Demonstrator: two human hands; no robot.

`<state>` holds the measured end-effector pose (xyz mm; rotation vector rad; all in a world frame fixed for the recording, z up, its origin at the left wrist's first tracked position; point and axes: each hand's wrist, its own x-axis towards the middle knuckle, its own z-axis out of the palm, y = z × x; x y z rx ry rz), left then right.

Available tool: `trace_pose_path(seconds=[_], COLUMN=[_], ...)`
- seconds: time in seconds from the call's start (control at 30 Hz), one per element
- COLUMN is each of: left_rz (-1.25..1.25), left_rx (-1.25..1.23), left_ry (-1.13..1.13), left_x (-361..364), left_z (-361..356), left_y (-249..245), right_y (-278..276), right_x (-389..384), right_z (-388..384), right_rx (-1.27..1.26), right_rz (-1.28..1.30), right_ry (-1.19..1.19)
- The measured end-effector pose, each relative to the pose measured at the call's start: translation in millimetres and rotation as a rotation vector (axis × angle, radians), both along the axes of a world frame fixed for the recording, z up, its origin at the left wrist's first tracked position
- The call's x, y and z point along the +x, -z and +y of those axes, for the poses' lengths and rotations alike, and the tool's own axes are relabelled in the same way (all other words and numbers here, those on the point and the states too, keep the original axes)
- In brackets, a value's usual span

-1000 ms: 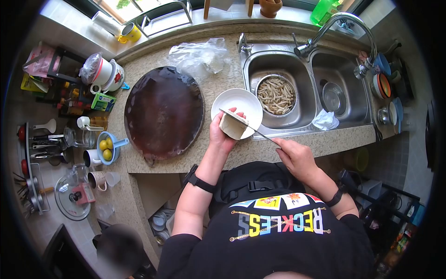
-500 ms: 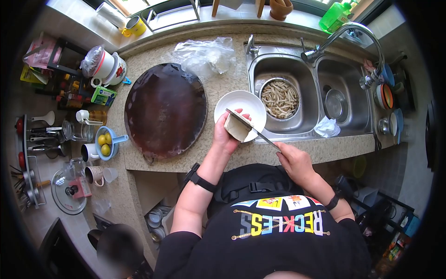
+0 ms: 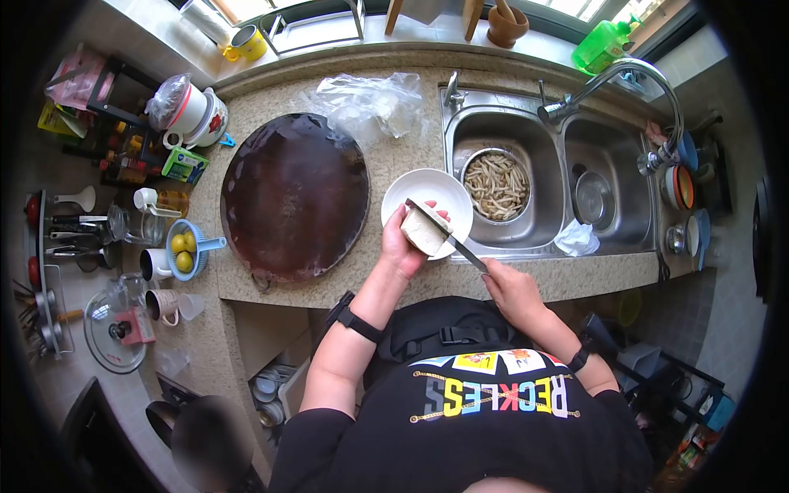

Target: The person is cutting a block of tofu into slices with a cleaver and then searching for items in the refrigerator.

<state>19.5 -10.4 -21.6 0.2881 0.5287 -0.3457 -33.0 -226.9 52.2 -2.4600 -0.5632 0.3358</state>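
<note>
A pale, off-white block of tofu (image 3: 422,233) rests in my left hand (image 3: 400,246), whose fingers curl around it from below. My right hand (image 3: 515,292) grips the handle of a knife (image 3: 467,253). The dark, narrow blade lies diagonally across the tofu's upper right edge, its tip near my left fingers. Directly beneath both, a round white bowl (image 3: 408,184) sits on the counter beside the sink, partly covered by my left hand and the tofu.
To the left lies a big round dark cutting board (image 3: 294,197), with crumpled plastic bags (image 3: 370,103) behind it. In the left sink basin (image 3: 542,189) stands a metal bowl of pale strips (image 3: 497,186). A crumpled white bag (image 3: 577,238) lies at the sink's front edge.
The knife blade has turned slightly steeper across the tofu, and my right hand has shifted a little down. The tofu has tilted in my left hand, showing a paler face.
</note>
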Motion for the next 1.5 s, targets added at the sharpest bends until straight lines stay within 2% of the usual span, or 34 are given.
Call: trace_pose_path(seconds=[0.33,0.57,0.67,0.93,1.13,1.2,1.23,1.4,1.5], left_rz=[0.011,0.017,0.092,0.062,0.060,0.053,0.046,0.060,0.074], left_rx=[-0.046,-0.088,-0.019,-0.075,-0.099,-0.092,-0.086,-0.075,-0.043], left_ry=[0.013,-0.023,-0.024,0.009,0.015,0.015,0.012,-0.008,0.000], left_x=[0,4,2,1,4,5,5,5,3], left_z=[3,2,-1,1,7,8,8,10,14], left_y=[17,25,19,42,41,38,35,30,28], right_y=[13,28,28,41,39,36,37,46,50], right_x=[3,15,17,22,32,34,35,42,43], right_z=[3,-2,-4,-10,-15,-16,-17,-22,-23], right_rx=[-0.071,0.106,0.141,0.256,0.394,0.590,0.591,0.782,0.829], right_rz=[0.051,0.176,0.214,0.275,0.501,0.898,0.896,1.286,1.386], right_ry=[-0.003,0.052,0.065,0.078,0.134,0.273,0.273,0.349,0.392])
